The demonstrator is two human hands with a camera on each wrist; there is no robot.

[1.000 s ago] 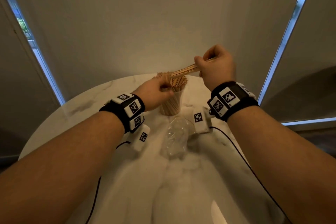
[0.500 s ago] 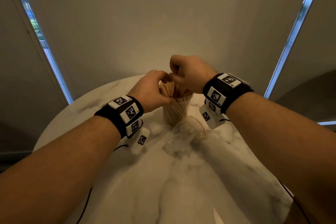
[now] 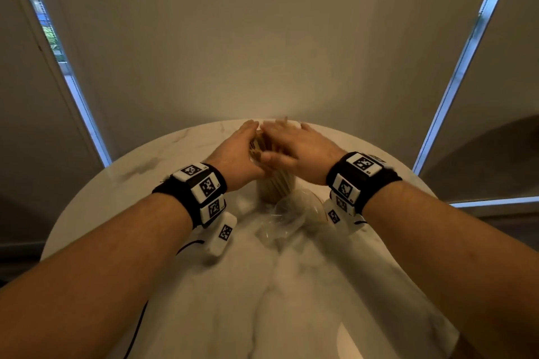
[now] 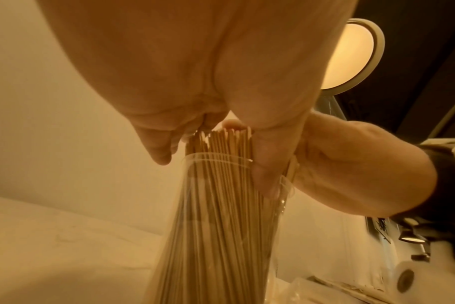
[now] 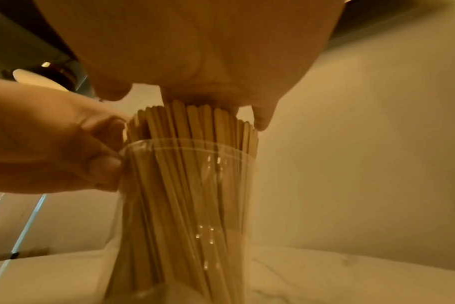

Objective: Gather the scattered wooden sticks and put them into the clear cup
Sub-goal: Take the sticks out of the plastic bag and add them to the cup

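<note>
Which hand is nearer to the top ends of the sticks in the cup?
Right. The right hand lies flat on the top ends of the sticks, touching them. The left hand is beside them, its thumb and fingers gripping the cup at the rim.

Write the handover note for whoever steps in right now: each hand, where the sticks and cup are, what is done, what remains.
Left hand: fingers curled at the cup's rim, steadying it.
Right hand: open, flat palm pressing on the stick tops.
Cup: upright on the table, packed with sticks poking above the rim.
Done: sticks appear gathered; no loose ones visible.
Left: finish tamping, then let go. A second clear cup lies tipped nearby.
</note>
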